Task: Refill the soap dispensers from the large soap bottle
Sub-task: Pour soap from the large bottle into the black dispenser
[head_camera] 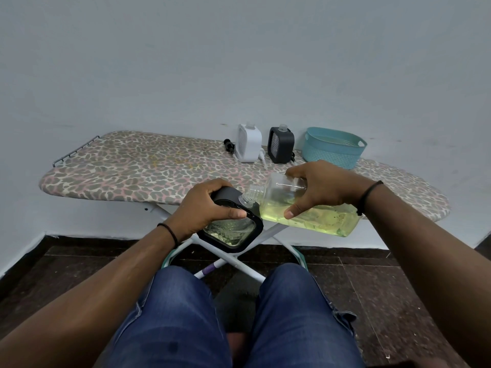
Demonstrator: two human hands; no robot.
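My left hand (206, 208) grips a black square soap dispenser (233, 235), tilted, in front of the ironing board's near edge; greenish soap shows through its clear panel. My right hand (318, 189) holds the large clear soap bottle (313, 216) on its side, with yellow-green liquid pooled along its lower side. The bottle's open threaded neck (248, 199) touches the dispenser's top. On the board at the back stand a white dispenser (248, 143) and a second black dispenser (281, 145), both without pumps.
The leopard-print ironing board (132, 171) stands against a pale wall. A teal plastic basket (333, 147) sits at its back right. A black pump head (229, 145) lies left of the white dispenser. My knees in blue jeans are below, over a dark tiled floor.
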